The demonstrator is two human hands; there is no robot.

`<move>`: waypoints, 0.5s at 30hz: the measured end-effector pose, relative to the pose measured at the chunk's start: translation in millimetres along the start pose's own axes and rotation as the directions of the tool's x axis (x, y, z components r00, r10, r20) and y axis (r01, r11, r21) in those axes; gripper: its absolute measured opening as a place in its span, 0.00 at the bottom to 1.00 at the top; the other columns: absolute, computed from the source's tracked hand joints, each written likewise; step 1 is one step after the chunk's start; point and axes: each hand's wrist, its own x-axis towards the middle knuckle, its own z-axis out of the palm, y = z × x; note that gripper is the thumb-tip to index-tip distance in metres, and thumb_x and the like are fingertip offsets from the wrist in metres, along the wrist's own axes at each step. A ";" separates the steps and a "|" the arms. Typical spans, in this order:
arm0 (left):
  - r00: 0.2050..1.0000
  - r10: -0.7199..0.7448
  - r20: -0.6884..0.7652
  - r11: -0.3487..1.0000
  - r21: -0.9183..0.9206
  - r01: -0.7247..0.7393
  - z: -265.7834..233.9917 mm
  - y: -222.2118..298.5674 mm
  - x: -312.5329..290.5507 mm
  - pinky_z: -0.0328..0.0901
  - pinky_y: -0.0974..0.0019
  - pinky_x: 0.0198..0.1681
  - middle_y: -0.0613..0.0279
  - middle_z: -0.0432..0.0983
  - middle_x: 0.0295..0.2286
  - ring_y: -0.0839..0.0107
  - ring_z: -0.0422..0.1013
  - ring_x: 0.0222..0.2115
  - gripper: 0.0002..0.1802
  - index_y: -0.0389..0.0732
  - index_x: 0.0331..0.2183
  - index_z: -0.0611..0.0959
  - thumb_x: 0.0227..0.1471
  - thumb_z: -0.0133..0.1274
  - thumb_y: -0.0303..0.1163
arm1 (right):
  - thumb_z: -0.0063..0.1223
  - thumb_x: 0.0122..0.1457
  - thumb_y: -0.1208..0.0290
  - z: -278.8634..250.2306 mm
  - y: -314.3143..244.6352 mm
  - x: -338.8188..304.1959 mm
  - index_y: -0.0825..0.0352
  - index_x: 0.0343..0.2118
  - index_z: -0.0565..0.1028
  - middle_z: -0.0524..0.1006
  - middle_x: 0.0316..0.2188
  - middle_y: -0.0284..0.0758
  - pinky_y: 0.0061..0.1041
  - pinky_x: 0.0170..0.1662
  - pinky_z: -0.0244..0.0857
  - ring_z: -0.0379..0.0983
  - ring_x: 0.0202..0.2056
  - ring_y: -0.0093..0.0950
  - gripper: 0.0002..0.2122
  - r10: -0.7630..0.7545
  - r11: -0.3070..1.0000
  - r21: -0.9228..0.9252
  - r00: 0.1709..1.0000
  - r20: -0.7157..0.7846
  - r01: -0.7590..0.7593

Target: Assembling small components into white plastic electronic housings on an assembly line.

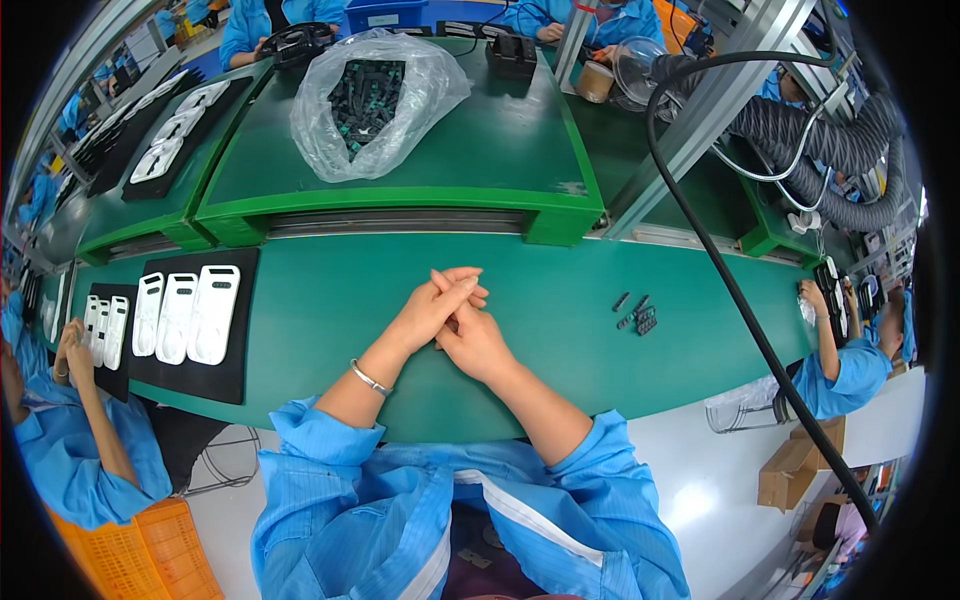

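Note:
My two hands are clasped together above the green work surface (540, 390), in front of my body. My left hand (432, 306), with a silver bracelet (371, 378) on its wrist, lies across my right hand (476, 343). The fingers of both hands are folded over each other, and I see no object in them. To the right lies a small group of black parts (646, 320). On my left, three white elongated plastic housings (214, 315) rest side by side on a black mat (243, 375).
A raised green shelf (400, 206) ahead carries an open clear plastic bag (435, 95) of dark small parts. A black cable (715, 240) hangs across the right side beside a metal post (690, 130). Co-workers in blue sit left, right and across.

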 end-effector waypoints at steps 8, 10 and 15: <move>1.000 0.001 0.001 1.000 -0.003 -0.001 -0.8 1.2 -1.6 0.64 0.66 0.47 0.54 0.72 0.39 0.68 0.68 0.41 0.31 0.33 0.51 0.68 0.56 0.45 0.48 | 0.46 0.54 0.75 -1.4 -5.7 0.3 0.58 0.61 0.54 0.75 0.30 0.45 0.34 0.33 0.69 0.74 0.30 0.38 0.30 0.081 0.997 -0.001 0.996 0.045 -0.082; 1.000 -0.004 0.002 1.000 -0.008 0.004 0.0 1.1 -0.8 0.64 0.66 0.47 0.54 0.72 0.39 0.68 0.68 0.41 0.31 0.33 0.51 0.68 0.56 0.45 0.48 | 0.46 0.54 0.75 -0.8 -1.8 0.0 0.58 0.61 0.54 0.75 0.30 0.45 0.35 0.33 0.69 0.74 0.30 0.39 0.30 0.048 0.999 -0.010 0.998 0.029 -0.048; 1.000 -0.003 -0.003 1.000 -0.006 0.003 -0.2 1.2 -0.9 0.64 0.66 0.47 0.54 0.72 0.39 0.69 0.68 0.40 0.31 0.33 0.51 0.68 0.56 0.46 0.49 | 0.46 0.54 0.75 -0.2 -2.3 0.7 0.58 0.61 0.54 0.75 0.30 0.45 0.35 0.34 0.69 0.74 0.31 0.40 0.30 0.055 0.998 -0.013 0.998 0.031 -0.055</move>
